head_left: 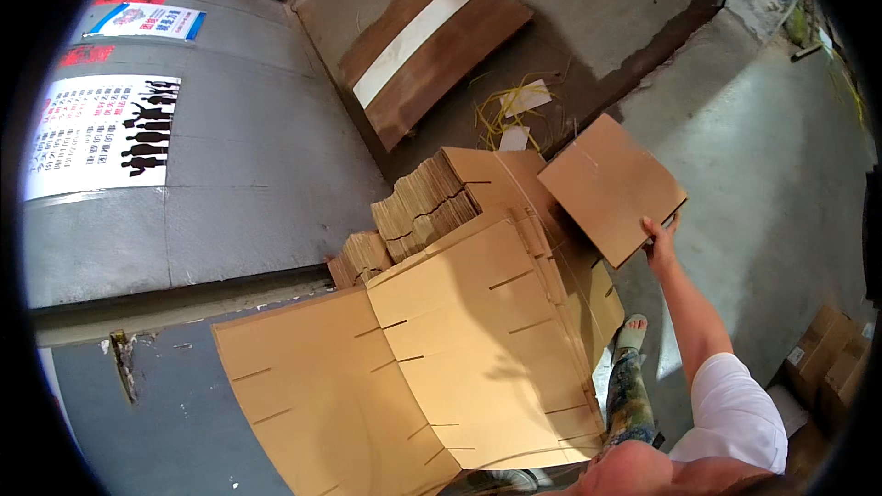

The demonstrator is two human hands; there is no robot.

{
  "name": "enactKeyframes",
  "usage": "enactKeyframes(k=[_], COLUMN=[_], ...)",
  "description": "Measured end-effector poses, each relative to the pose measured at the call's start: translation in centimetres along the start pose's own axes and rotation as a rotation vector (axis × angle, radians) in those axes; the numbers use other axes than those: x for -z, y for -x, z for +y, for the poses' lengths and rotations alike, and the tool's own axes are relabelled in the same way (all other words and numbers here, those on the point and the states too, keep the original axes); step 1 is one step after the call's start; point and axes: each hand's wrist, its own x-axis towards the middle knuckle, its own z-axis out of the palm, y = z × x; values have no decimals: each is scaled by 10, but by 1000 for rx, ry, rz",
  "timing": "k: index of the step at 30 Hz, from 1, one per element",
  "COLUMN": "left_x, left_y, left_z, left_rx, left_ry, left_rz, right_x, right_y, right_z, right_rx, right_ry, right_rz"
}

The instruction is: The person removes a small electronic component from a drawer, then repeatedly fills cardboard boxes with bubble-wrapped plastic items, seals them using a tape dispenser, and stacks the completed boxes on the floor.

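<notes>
My right hand (660,237) is closed on the lower right edge of a flat, squarish piece of brown cardboard (606,186). The thumb lies on top, and the fingers go underneath, partly hidden. Left of it lies a large slotted cardboard sheet (459,321), spread wide with a crease down its middle and short dark slits along its sides. More flat cardboard shows beneath its right side. Behind it stands a stack of flat cardboard (424,207), its layered edges facing left. My left hand is out of view.
A brown board with a white strip (418,41) lies on the concrete floor beyond, near tangled yellow strapping (503,110). A grey panel with posters (248,142) rises at left. Cardboard boxes (822,354) stand at lower right. My sandalled foot (632,332) is beside the cardboard.
</notes>
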Motion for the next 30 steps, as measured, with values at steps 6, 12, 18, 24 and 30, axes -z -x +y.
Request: enactKeyframes(k=[6, 12, 18, 24, 30], left_x=[-4, 0, 38, 5, -36], left_y=[-3, 10, 4, -32, -40], left_z=[-6, 5, 26, 27, 77], left_rx=[17, -35, -52, -336, -716], left_ry=[14, -82, -81, -320, -742], left_rz=[87, 182, -137, -228, -329], right_x=[43, 182, 287, 389, 449], right_y=[-75, 26, 250, 450, 670], right_z=[73, 113, 54, -32, 11], right_rx=[-104, -28, -352, -443, -302], right_ry=[161, 1188, 1481, 786, 618], right_rz=[262, -29, -172, 383, 981])
